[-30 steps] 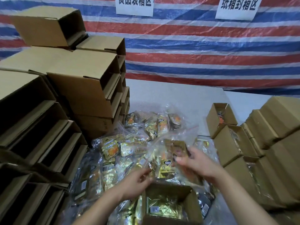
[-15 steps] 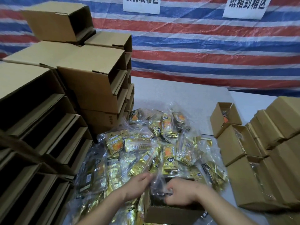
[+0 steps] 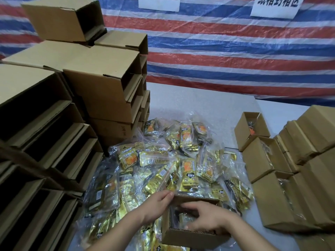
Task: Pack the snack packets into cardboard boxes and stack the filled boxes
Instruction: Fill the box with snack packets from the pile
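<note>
Now right hand inside box — pressing.

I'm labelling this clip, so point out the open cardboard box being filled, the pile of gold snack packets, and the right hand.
open brown cardboard box [image 3: 192,237]: head view, near outer wall.
pile of gold foil snack packets [image 3: 188,173]: head view, upright packet mid-pile.
right hand [image 3: 208,219]: head view, back of hand.

Brown boxes, gold packets, striped tarp

Plain brown cardboard boxes fill nine o'clock and three o'clock; gold foil snack packets with orange pictures and black labels, inside clear bags, heap at centre on a pale grey table; at twelve o'clock a red, blue and white striped tarp carries white signs with black characters.
</note>
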The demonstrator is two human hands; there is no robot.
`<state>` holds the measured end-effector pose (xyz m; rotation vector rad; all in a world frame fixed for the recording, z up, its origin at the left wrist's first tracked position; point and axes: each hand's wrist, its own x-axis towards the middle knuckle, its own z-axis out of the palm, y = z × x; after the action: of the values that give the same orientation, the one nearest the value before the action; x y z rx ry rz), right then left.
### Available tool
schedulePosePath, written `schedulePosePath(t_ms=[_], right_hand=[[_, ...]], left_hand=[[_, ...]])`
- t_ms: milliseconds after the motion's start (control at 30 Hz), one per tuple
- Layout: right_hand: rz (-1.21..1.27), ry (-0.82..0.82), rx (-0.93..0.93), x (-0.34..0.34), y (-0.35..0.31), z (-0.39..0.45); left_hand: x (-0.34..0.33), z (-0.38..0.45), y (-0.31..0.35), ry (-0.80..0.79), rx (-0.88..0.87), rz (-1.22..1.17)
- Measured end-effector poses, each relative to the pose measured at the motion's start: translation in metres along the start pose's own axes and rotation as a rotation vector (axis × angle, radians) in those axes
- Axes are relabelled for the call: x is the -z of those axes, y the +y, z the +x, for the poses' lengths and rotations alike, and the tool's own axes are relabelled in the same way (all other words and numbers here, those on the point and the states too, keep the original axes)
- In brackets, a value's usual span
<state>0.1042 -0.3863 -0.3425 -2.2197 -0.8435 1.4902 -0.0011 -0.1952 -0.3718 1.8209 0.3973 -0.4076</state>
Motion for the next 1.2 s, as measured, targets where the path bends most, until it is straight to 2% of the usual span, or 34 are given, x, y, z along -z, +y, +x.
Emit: schedulePosePath(t_ms=[133,300,433,533,633,700,800,867,967,1200], right_hand=[[0.03,0.042,0.031,0.007,-0.015,-0.013],[-0.231,-0.146,-0.139,-0.028,-0.032,0.025],[-0.068,-0.168,-0.202,-0.042,-0.031,0.038],[0.045,-0.065,-0.139,-0.033,-0.025,0.026],[0.279,0.03,-0.147,-0.012,-0.01,0.011],[0.219,0.063,-0.165,0.002,-0.002,0.005],[-0.052,-0.004,-0.187,0.001,-0.002,0.007],[-0.132,-0.029,-0.226,-0.008,-0.004,0.012],[-0.145,-0.039,-0.257,-0.012,-0.007,0.016],[-0.058,0.044,-0.131,-0.007,-0.01,0.002]], left_hand=[[-0.003,0.001,0.0,0.01,-0.012,0.0],[-0.003,0.003,-0.002,0.031,-0.024,0.037],[-0.002,0.002,-0.001,0.007,-0.031,0.053],[-0.001,0.001,0.001,0.011,-0.041,0.054],[-0.001,0.001,0.002,0.005,-0.032,0.047],[-0.002,0.002,0.001,0.003,-0.023,0.038],[-0.003,0.005,-0.001,0.021,-0.026,0.048],[-0.005,0.006,-0.001,0.011,-0.031,0.051],[-0.008,0.007,0.0,0.0,-0.029,0.071],[0.001,0.01,-0.004,0.022,-0.013,0.056]])
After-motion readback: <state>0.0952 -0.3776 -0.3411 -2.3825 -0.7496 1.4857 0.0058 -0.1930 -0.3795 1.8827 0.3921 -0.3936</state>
